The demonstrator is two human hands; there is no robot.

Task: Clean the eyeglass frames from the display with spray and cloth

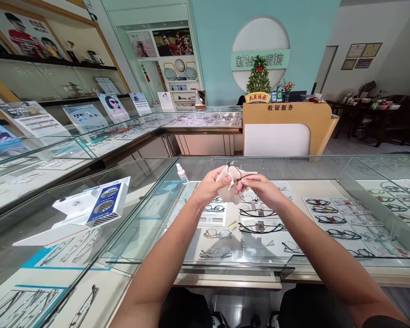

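Observation:
A pale cleaning cloth (229, 196) is bunched in my left hand (216, 182), whose thumb presses it over a pair of dark thin-rimmed glasses (238, 171). Part of the rim shows above the cloth; the rest is covered. My right hand (259, 186) pinches the glasses at their right side, the fingertips close against the cloth. Both hands are raised above the glass display counter (225, 264). Beneath them, inside the case, lie several eyeglasses (261, 227) on a white base.
A white spray bottle (181, 174) stands on the glass left of my hands. Farther left lies an opened white-and-blue display card (104, 202). More eyewear rows (331, 219) fill the case on the right. Beyond the counter is a wooden reception desk (287, 116) with a plant (258, 77).

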